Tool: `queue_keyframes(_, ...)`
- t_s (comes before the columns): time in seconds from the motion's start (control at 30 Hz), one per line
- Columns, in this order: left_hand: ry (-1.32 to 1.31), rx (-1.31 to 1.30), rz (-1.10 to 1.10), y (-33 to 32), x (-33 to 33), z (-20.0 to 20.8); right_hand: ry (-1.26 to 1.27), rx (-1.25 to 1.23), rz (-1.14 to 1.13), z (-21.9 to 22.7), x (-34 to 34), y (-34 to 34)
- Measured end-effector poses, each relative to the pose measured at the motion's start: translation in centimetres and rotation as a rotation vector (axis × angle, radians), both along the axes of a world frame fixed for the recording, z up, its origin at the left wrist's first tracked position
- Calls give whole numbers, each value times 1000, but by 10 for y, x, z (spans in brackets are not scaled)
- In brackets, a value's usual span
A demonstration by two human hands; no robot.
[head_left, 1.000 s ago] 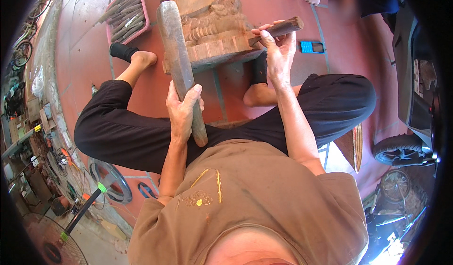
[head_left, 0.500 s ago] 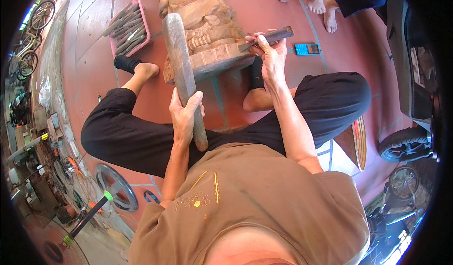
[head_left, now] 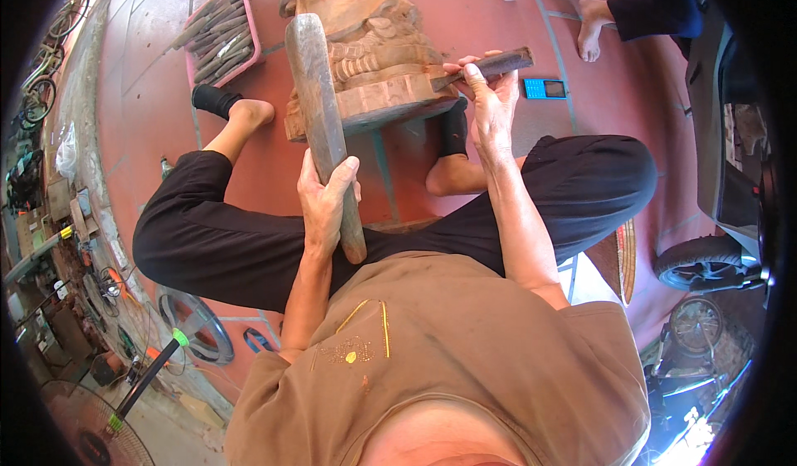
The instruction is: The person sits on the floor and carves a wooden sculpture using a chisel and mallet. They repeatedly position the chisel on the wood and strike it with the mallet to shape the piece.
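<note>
My left hand [head_left: 326, 199] is wrapped round the lower part of a long wooden mallet [head_left: 317, 92], a flat, worn grey-brown club held upright. Its broad upper end passes in front of the left edge of a carved wooden statue [head_left: 382, 55], which lies on the floor between my feet with its flat base towards me. At the base's right corner, my right hand [head_left: 493, 105] grips a dark wood-carving chisel [head_left: 503, 62]. The blade points left and its tip appears to meet the wood; the handle sticks out past my fingers to the right.
A pink basket [head_left: 256, 41] of several chisels stands beyond my left foot. A blue phone [head_left: 545, 89] lies on the red tiles right of the chisel. Another person's bare foot [head_left: 591, 30] is at the far right. A fan [head_left: 87, 424] and a motorbike wheel [head_left: 701, 263] flank me.
The view has shifted slightly. My right hand and the chisel sit a little farther right, still at the statue's corner. The mallet has hardly moved. The other person's feet have shifted.
</note>
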State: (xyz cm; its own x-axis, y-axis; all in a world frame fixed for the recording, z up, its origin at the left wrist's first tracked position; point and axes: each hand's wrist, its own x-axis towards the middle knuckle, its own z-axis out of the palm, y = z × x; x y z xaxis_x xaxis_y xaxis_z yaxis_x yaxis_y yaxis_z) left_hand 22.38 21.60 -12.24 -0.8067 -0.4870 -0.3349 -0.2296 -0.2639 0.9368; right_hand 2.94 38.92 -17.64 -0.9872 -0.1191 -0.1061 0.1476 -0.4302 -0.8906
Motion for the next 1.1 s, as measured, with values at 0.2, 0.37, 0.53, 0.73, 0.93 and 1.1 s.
queue_keyframes(0.2, 10, 13, -17, 5, -4, 0, -92, -105, -64, -10, 2, -1)
queue_keyframes(0.37, 4, -19, -35, 4, -1, 2, -121, -210, -102, -16, 5, -9)
queue_keyframes(0.53, -1, -62, 21, 2, 8, 3, -49, -161, -164, -7, -7, 7)
queue_keyframes(0.73, 18, -23, 38, -1, 6, 3, 8, -37, -55, 22, -2, 17)
queue_keyframes(0.93, 12, -8, 34, -2, 6, 1, 158, 100, 108, 37, 3, 8)
queue_keyframes(1.1, 19, -10, 54, -4, 6, 1, 225, 158, 143, 29, 2, 8)
